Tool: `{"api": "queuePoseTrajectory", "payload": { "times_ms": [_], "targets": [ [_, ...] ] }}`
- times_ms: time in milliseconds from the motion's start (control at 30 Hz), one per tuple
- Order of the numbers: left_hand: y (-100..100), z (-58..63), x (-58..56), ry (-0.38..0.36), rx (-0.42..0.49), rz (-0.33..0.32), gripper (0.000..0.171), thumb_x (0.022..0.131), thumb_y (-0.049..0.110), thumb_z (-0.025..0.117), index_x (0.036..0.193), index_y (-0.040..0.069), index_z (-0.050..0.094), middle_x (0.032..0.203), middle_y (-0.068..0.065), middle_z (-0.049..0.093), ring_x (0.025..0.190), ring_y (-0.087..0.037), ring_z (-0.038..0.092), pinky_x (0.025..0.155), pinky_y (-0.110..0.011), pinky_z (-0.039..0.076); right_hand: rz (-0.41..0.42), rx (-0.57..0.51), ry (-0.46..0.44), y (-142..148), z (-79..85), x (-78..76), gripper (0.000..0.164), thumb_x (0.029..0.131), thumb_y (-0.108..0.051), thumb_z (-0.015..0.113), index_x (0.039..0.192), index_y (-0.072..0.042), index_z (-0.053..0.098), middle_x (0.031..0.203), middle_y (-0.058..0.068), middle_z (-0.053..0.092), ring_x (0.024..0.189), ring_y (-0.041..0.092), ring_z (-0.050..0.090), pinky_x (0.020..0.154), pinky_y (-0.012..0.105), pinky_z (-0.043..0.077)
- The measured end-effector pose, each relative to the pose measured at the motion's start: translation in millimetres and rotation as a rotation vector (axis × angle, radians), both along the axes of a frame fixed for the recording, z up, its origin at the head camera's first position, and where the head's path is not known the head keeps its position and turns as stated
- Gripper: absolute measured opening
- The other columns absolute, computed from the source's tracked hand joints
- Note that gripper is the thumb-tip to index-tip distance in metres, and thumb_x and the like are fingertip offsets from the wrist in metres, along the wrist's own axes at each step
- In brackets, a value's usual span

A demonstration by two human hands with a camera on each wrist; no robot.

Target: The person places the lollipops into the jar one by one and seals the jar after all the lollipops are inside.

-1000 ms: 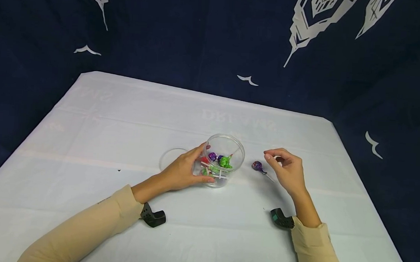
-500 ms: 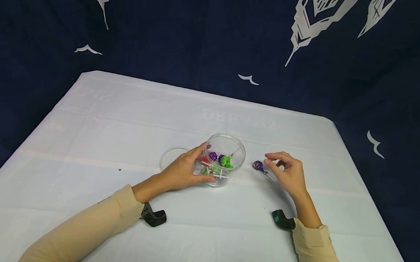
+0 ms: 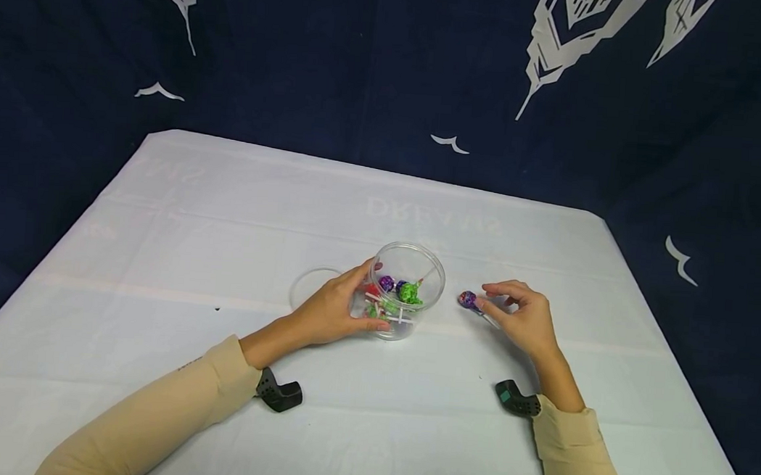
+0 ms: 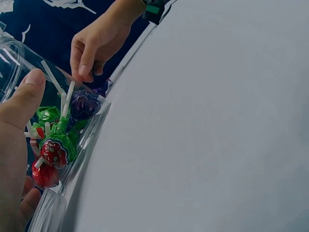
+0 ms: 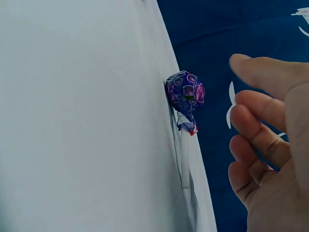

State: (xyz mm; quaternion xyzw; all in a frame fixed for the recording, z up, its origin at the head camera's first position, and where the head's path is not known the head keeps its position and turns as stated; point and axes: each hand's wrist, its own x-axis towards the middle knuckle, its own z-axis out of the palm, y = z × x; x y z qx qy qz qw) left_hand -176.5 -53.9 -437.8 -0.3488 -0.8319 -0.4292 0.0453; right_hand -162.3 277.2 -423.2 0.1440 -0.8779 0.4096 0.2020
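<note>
My left hand point(image 3: 330, 311) grips a clear plastic jar point(image 3: 412, 260) from its left side, thumb at the front. Several wrapped lollipops lie inside, among them a green one point(image 3: 408, 292), a purple one point(image 4: 85, 104) and a red one point(image 4: 46, 176). To the right of the jar, a single purple lollipop point(image 5: 186, 92) with a white stick lies on the table. Over its stick hovers my right hand point(image 3: 522, 319), fingers loosely bent and thumb apart from them. In the right wrist view a gap shows between those fingers and the lollipop.
A round clear lid point(image 3: 313, 270) lies on the white-covered table point(image 3: 225, 206), partly behind my left hand. One small dark speck point(image 3: 217, 308) is at the left. Behind the table hangs a dark blue cloth point(image 3: 326, 60) with white patterns.
My right hand has moved slightly down and closer to the single lollipop, its thumb now overlapping the lollipop's edge in the head view. The left hand and the jar stay put.
</note>
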Motion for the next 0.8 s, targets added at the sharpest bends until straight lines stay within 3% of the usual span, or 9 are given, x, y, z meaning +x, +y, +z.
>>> {"api": "queuePoseTrajectory", "payload": {
  "times_ms": [167,500,800],
  "targets": [
    [0,0.8,0.5,-0.009,0.001,0.001,0.102,0.071,0.055,0.07,0.147,0.015,0.015,0.134,-0.012,0.045,0.12,-0.019,0.045,0.1,-0.036,0.036,-0.04,0.127,-0.008,4,-2.0,-0.3,0.02,0.067,-0.008,0.081,0.084,-0.002,0.072,0.084,0.005,0.068,0.079,0.011,0.054,0.064,0.023,0.042],
    [1,2.0,1.7,-0.02,-0.009,0.007,0.102,0.071,0.055,0.07,0.147,0.013,0.015,0.137,-0.01,0.042,0.122,-0.02,0.043,0.101,-0.036,0.034,-0.043,0.174,-0.102,12,-8.7,-1.3,0.023,0.065,-0.016,0.084,0.083,-0.006,0.073,0.081,0.0,0.067,0.081,0.014,0.055,0.07,0.022,0.042],
    [2,2.0,1.4,-0.017,0.003,-0.001,0.103,0.071,0.054,0.071,0.148,0.016,0.014,0.137,-0.009,0.042,0.121,-0.018,0.043,0.101,-0.035,0.034,-0.033,0.296,-0.093,14,-10.4,0.5,0.02,0.064,-0.016,0.084,0.079,-0.008,0.072,0.074,-0.002,0.065,0.075,0.015,0.054,0.064,0.021,0.042]
  ]
}}
